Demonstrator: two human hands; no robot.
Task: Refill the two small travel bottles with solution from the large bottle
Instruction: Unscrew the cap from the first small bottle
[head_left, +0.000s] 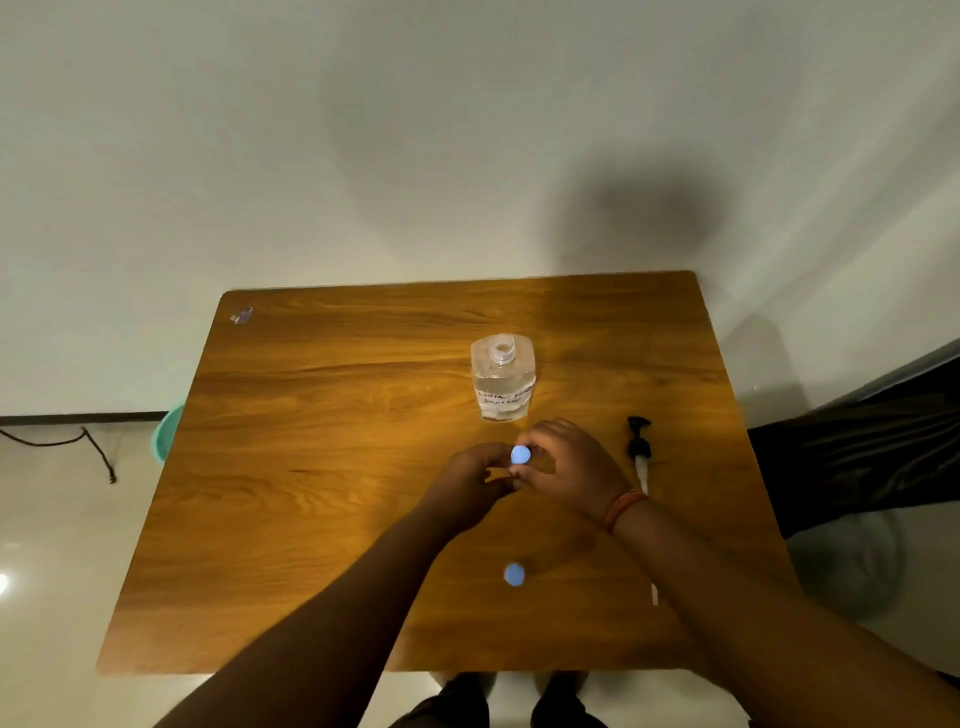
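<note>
A wooden table (332, 467) is standing against a plain pale wall, with glossy floor showing around it.

At mid-table both hands are meeting over a small travel bottle with a blue cap (520, 455). The right hand (569, 464) is curling its fingertips around that cap from the right and above, while the left hand (475, 475) is wrapping the bottle's body from the left, hiding it almost entirely; only the cap's round top is facing the camera, so the bottle's long axis is pointing roughly up toward the viewer. Judging by this grip, the cap is being turned, though whether on or off cannot be told, nor can the fill level inside.

Just beyond the fingers, directly away from the person, the large bottle (503, 376) is standing upright with its neck open and clear solution inside, near enough for either hand, with the right hand slightly closer. Its black pump head (639, 449) is lying on the table to the right, tube pointing back toward the person.

Nearer the person, the second travel bottle (514, 574) is standing capped between the forearms, apart from both hands. A small unclear item (242, 315) is lying at the far left corner.
</note>
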